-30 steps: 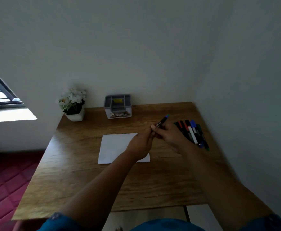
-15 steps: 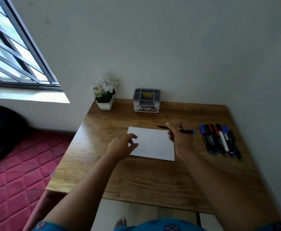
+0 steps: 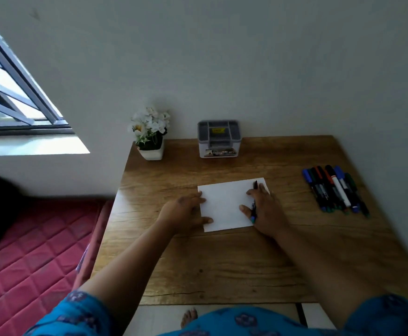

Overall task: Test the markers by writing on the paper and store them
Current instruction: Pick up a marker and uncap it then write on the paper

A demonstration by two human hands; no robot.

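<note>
- Left hand (image 3: 184, 213) flat, fingers straight, pressing the left edge of the paper (image 3: 227, 204) at frame centre.
- Right hand (image 3: 264, 209) on the paper's right part, gripping a marker (image 3: 254, 206); long axis running up-frame, tip at the upper end, on or just above the sheet.
- Spare markers (image 3: 335, 189) right of frame, nearer the right hand; box (image 3: 218, 138) above the paper.

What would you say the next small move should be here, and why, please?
Probably bring the marker's tip down and draw a short stroke. The right hand holds it over the paper, the left hand steadies the sheet's left edge, and the paper looks unmarked.
</note>
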